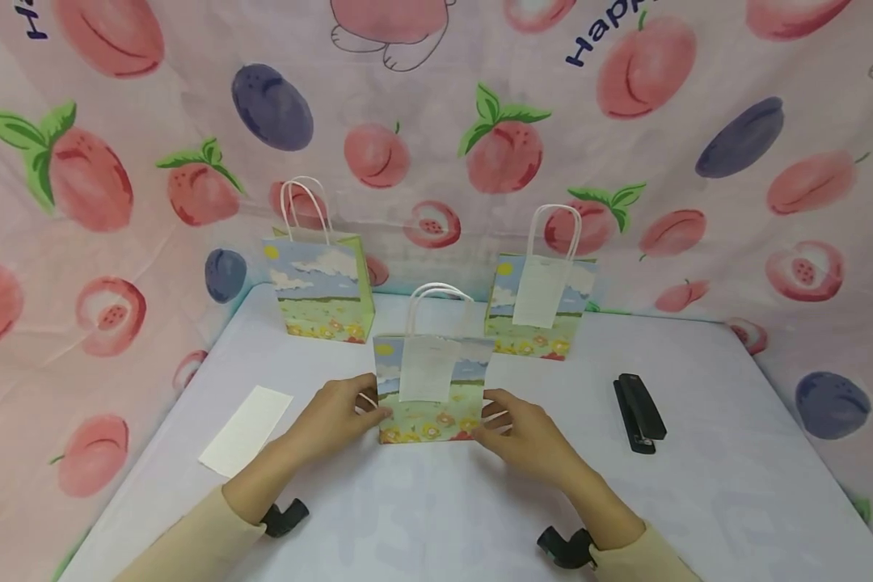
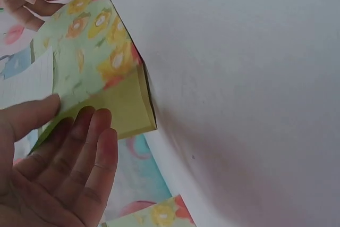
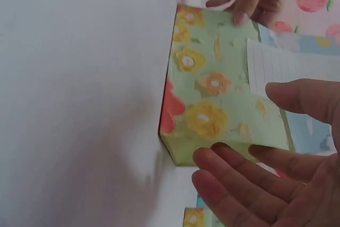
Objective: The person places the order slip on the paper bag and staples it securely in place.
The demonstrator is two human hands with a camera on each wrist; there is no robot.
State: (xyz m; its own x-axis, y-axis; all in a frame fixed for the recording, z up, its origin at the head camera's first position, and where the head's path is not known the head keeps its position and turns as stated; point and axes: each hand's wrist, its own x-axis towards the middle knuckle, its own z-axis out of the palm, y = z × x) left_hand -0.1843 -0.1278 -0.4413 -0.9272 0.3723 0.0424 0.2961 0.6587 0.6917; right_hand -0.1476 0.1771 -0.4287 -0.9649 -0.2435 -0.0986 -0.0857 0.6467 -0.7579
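A small paper gift bag (image 1: 429, 420) with a flower-meadow print stands at the middle of the table, white handles up. A lined white paper slip (image 1: 429, 370) hangs over the upper part of its front. My left hand (image 1: 345, 408) holds the bag's left side, thumb at the front and fingers along the yellow-green side panel (image 2: 125, 104). On the opposite side my right hand (image 1: 524, 432) holds the bag, its thumb at the front and fingers by the side panel (image 3: 186, 150). The bag's front bows slightly between the hands.
Behind on the left stands a matching bag (image 1: 316, 283) without a slip. Another bag (image 1: 578, 311), back right, has a white slip (image 1: 541, 291) on its front. A blank white slip (image 1: 247, 428) lies left of my left hand, and a black stapler (image 1: 638, 412) lies at right.
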